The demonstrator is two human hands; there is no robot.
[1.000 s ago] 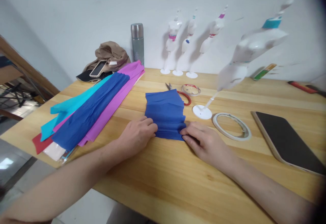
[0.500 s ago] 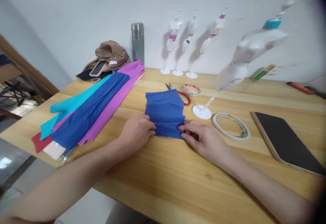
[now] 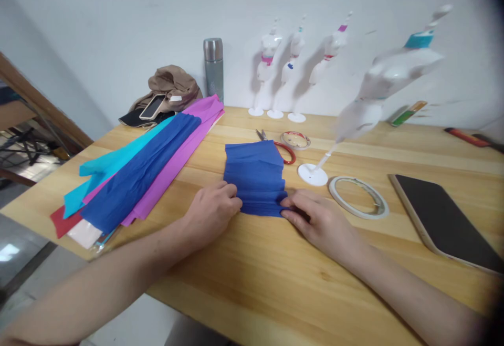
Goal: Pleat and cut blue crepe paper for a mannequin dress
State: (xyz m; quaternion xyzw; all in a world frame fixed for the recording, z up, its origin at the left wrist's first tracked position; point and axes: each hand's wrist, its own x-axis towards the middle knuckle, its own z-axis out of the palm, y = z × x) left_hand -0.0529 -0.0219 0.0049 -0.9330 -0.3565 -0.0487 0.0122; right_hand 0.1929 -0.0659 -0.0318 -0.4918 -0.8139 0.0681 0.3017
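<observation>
A dark blue sheet of crepe paper point(image 3: 255, 171) lies pleated on the wooden table point(image 3: 255, 272). My left hand point(image 3: 210, 210) pinches its near left corner with curled fingers. My right hand point(image 3: 317, 219) pinches the near right corner, fingers closed on the folds. Both hands rest on the table at the paper's near edge. Red-handled scissors point(image 3: 284, 149) lie partly under the paper's far edge.
A stack of long crepe sheets point(image 3: 142, 167) lies at the left. A white mannequin stand point(image 3: 370, 99) rises right of the paper, beside a tape ring point(image 3: 358, 195) and a tablet point(image 3: 444, 220). A flask point(image 3: 213, 67), a cloth bundle with a phone point(image 3: 165, 94) and three small mannequins point(image 3: 291, 67) line the wall.
Both hands kept their pinch on the near edge and shifted only slightly; the pleats at the near edge look a little tighter. Nothing else moved.
</observation>
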